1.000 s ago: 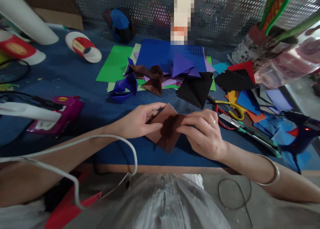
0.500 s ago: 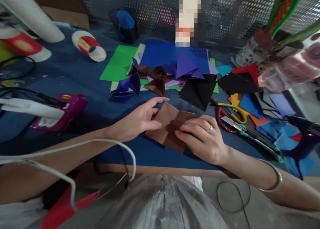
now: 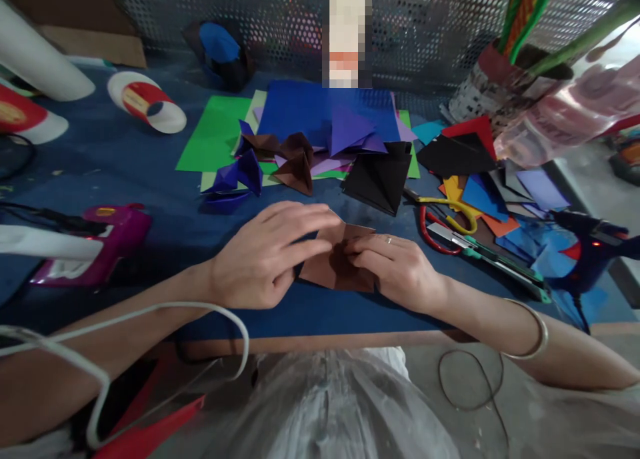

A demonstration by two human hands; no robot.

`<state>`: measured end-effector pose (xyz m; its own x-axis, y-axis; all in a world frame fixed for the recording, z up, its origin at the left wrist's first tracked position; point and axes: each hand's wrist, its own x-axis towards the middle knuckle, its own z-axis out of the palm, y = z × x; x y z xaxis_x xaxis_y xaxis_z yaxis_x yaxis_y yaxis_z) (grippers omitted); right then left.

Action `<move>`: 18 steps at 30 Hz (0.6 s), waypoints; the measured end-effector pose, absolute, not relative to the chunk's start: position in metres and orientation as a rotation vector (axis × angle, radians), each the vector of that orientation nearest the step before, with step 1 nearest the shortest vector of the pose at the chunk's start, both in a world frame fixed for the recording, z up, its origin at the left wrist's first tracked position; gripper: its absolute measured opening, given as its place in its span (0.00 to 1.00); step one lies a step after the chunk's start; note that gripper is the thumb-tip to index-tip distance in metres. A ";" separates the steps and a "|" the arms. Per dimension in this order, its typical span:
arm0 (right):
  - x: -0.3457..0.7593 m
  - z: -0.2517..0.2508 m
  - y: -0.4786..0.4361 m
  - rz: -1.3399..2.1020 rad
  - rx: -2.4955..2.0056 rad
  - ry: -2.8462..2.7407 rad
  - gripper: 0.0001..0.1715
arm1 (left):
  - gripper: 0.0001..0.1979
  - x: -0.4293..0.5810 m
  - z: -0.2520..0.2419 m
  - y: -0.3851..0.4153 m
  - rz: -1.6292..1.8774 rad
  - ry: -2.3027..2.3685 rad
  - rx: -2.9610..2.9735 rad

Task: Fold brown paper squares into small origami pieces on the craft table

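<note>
A creased brown paper [image 3: 333, 265] lies near the table's front edge, between my hands. My left hand [image 3: 273, 252] is over its left part, fingers apart and stretched to the right, with the fingertips at the paper's upper left. My right hand [image 3: 400, 269], with a ring on one finger, has its bent fingers closed on the right part of the paper. Beyond them are folded brown pieces [image 3: 296, 165], a folded blue piece [image 3: 243, 173] and a folded black piece [image 3: 380, 179].
Scissors [image 3: 463, 212], a cutter [image 3: 493, 259] and a dark glue gun [image 3: 590, 249] lie on the right. A purple glue gun [image 3: 113, 235] is on the left. A white cable [image 3: 200, 305] loops over my left forearm.
The view has shifted, so the table things appear further left. My left hand has turned, its back now showing, and covers more of the paper's left side. My right hand's fingers are more bent.
</note>
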<state>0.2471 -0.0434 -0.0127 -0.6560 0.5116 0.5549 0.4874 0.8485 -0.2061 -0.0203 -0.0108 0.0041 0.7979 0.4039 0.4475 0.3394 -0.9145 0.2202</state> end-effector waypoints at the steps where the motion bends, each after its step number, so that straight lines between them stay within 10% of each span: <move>1: 0.247 -0.013 -0.043 0.067 -0.721 -2.397 0.17 | 0.27 -0.021 0.002 -0.010 0.693 0.518 2.880; 18: 0.249 -0.004 -0.045 0.058 -0.613 -2.504 0.10 | 0.07 -0.029 -0.007 -0.032 0.745 0.516 2.812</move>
<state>0.2490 -0.0447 -0.0041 -0.7412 0.4383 0.5085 0.4144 0.8946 -0.1670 -0.0287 -0.0322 -0.0072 0.8135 0.3767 0.4431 0.2826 -0.9219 0.2649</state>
